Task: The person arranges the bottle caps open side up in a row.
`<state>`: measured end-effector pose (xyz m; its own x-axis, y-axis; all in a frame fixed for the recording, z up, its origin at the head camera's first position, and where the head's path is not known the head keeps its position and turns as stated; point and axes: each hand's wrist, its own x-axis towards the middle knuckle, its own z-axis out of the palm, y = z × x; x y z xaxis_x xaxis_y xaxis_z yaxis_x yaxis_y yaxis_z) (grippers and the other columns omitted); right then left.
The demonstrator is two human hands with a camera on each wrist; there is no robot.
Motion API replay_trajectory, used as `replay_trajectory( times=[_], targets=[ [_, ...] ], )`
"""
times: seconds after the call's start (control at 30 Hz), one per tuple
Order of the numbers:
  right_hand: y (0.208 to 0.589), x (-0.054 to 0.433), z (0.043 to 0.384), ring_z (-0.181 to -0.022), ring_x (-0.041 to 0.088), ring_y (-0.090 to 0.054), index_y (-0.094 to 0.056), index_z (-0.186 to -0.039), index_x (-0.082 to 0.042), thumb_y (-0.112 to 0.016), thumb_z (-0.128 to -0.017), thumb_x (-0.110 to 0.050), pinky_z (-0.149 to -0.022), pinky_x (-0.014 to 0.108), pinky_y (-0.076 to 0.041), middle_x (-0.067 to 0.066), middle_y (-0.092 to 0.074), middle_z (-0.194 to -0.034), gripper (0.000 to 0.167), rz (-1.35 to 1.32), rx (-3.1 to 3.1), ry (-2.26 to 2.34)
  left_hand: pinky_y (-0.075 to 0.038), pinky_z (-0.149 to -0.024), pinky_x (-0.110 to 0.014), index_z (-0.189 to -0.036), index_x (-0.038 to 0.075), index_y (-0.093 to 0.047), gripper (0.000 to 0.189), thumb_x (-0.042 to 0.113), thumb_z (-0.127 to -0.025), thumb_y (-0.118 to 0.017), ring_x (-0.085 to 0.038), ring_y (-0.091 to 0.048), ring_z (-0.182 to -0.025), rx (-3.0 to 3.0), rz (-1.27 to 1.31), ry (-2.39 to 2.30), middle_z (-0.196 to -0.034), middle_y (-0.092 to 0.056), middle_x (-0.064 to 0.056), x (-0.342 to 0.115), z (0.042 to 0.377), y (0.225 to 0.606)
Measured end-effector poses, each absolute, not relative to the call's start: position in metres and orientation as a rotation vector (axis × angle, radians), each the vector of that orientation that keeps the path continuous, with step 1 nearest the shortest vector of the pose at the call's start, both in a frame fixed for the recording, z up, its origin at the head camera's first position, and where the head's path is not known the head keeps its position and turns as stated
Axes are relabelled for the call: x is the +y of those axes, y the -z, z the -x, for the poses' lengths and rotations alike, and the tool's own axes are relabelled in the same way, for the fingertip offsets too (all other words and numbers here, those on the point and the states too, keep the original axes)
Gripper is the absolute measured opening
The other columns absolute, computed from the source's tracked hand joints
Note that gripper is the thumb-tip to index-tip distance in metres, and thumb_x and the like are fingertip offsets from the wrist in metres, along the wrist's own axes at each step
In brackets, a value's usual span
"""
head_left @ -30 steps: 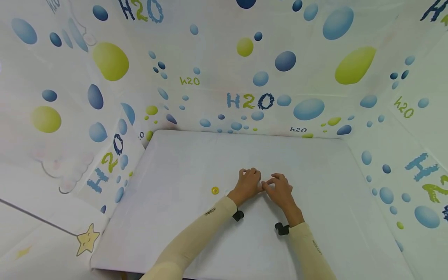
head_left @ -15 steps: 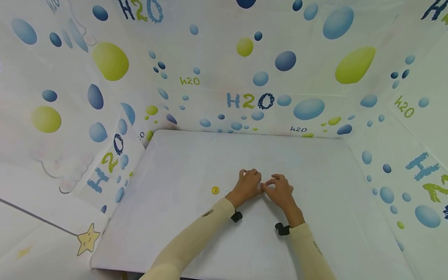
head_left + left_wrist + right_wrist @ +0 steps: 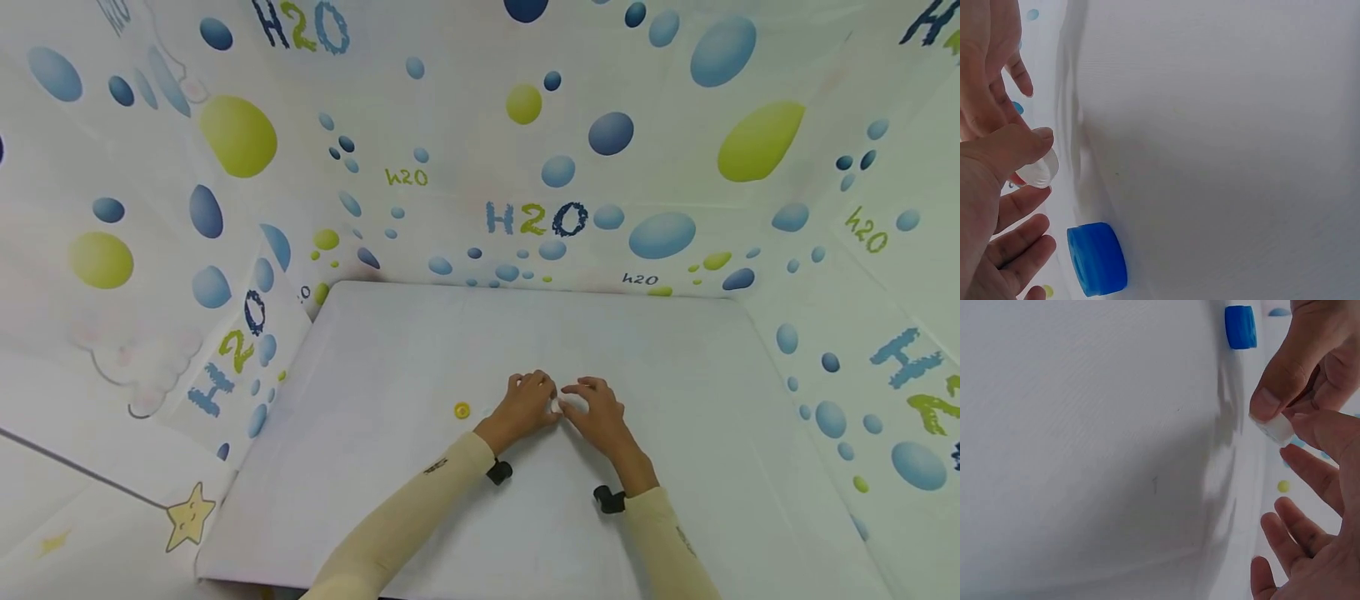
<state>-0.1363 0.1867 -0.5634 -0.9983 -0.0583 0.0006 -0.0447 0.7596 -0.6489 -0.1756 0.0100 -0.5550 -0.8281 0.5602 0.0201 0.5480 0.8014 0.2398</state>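
My left hand (image 3: 528, 400) pinches a small, whitish, translucent tape roll (image 3: 1040, 172), the thumb pressed on its side. My right hand (image 3: 600, 414) meets it from the other side, its thumb and forefinger tips on the tape roll (image 3: 1277, 429). The other fingers of the right hand are spread apart. Between the hands only a sliver of the roll shows in the head view. A blue tape roll (image 3: 1097, 259) lies on the white table near the left hand; the hand seems to hide it from the head view. Further left lies a yellow tape roll (image 3: 462, 410).
The white-covered table (image 3: 405, 500) spreads around both hands. A pale, faint object (image 3: 487, 412) sits beside the left hand, too unclear to name. Patterned sheets (image 3: 450, 125) with blue and green dots rise at the back and sides.
Both hands have come slightly nearer to the body together, and a bit of the whitish roll now shows between them. The yellow roll stays put.
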Motion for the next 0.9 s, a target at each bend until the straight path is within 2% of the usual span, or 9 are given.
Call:
replay_trajectory(
  times=[0.47,0.9],
  targets=[
    [0.574,0.192,0.127,-0.132,0.046,-0.054,-0.076,-0.123,-0.011,-0.079,-0.096,-0.02,-0.096,0.07,-0.039,0.022,-0.055,-0.145,0.028,0.172,2.983,0.98,-0.043,-0.11,-0.049,-0.117,0.018,-0.071,0.031,0.043,-0.099,-0.075,-0.023,-0.061,-0.127,2.904,-0.939,-0.377,-0.135,-0.063,-0.004,0.012,0.176,0.564],
    [0.577,0.196,0.125,-0.132,0.046,-0.055,-0.076,-0.121,-0.011,-0.08,-0.095,-0.024,-0.096,0.069,-0.041,0.021,-0.056,-0.145,0.029,0.16,3.0,0.893,-0.044,-0.11,-0.05,-0.117,0.018,-0.072,0.035,0.048,-0.099,-0.072,-0.023,-0.061,-0.126,2.892,-0.958,-0.329,-0.135,-0.062,-0.003,0.016,0.173,0.564]
  ],
)
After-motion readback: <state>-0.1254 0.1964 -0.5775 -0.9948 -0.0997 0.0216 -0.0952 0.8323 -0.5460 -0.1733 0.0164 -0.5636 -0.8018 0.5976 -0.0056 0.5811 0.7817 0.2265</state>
